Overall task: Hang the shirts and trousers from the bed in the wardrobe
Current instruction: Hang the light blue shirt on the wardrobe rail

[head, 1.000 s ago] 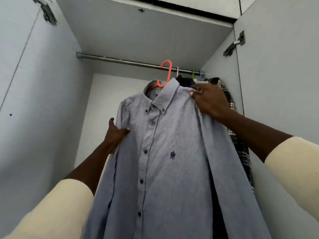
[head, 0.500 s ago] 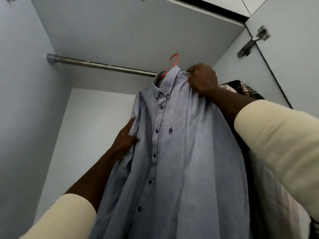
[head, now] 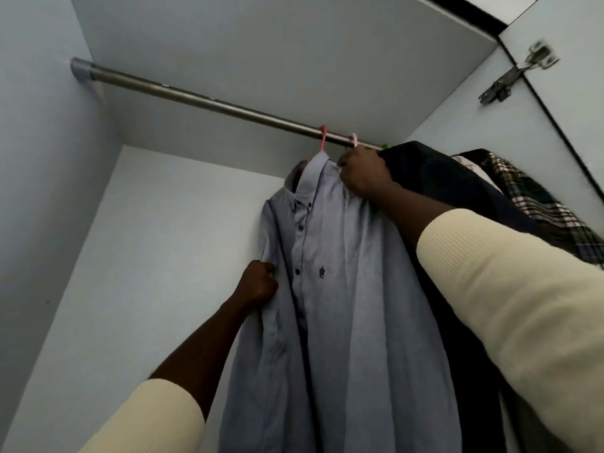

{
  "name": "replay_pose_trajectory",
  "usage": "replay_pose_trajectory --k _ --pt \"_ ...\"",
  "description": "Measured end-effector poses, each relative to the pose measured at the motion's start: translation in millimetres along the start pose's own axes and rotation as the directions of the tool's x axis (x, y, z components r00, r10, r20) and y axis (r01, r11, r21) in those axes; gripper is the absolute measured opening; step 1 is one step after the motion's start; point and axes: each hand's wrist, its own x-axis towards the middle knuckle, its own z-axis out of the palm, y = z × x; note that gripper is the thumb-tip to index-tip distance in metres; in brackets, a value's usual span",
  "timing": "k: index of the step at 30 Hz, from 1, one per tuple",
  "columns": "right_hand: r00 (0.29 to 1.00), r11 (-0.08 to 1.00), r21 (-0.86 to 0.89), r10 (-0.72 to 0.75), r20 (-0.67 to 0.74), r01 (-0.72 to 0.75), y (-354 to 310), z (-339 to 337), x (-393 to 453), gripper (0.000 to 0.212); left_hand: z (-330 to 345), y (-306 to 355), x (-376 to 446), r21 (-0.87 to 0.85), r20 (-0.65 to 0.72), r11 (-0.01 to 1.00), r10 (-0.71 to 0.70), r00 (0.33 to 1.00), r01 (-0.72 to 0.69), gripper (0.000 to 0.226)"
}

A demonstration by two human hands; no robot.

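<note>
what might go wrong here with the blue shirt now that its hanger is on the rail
1. The left hand grips the blue shirt at its side; a downward tug may pull it off the orange hanger hooked on the rail.
2. The right hand holds the shirt's shoulder against the dark garment; the two may snag or crease together.
3. Letting go abruptly could leave the shirt skewed on its hanger.

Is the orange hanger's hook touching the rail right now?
Touching. The head view shows the orange hanger's hook looped over the rail, with the blue shirt hanging from it.
</note>
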Motion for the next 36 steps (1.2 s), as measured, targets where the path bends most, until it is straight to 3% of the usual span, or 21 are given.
replay_pose_trajectory --k 6,11,17,23,30,36 --pt "0.952 0.932 0.274 0.278 -0.127 -0.236 -5.6 -7.0 -36.2 0.037 6.7 -8.1 -6.0 0.117 0.110 0.993 -0.045 0.993 0.032 0.053" --pt "0.883 0.791 0.430 0.468 0.032 -0.435 -7.7 -11.2 -86.3 0.064 1.3 -5.0 -29.3 0.321 0.156 0.947 -0.059 0.986 0.006 0.062" --pt "0.863 0.766 0.400 0.473 0.178 -0.503 3.2 -20.3 -152.3 0.060 -7.5 13.2 -65.1 0.421 0.135 0.906 -0.028 0.991 -0.032 0.082" --pt "0.847 0.705 0.470 0.449 0.285 -0.532 9.2 -41.9 -215.8 0.058 -7.5 53.3 -129.8 0.448 0.166 0.893 -0.039 0.985 -0.040 0.084" --pt "0.791 0.587 0.535 0.394 0.468 -0.608 14.8 -71.2 -316.7 0.057 -11.1 104.1 -241.3 0.487 0.115 0.869 -0.165 0.980 0.089 0.087" --pt "0.719 0.490 0.529 0.407 0.563 -0.692 24.0 -98.4 -406.2 0.067 -16.1 144.0 -349.2 0.562 0.072 0.801 -0.295 0.953 0.206 0.076"
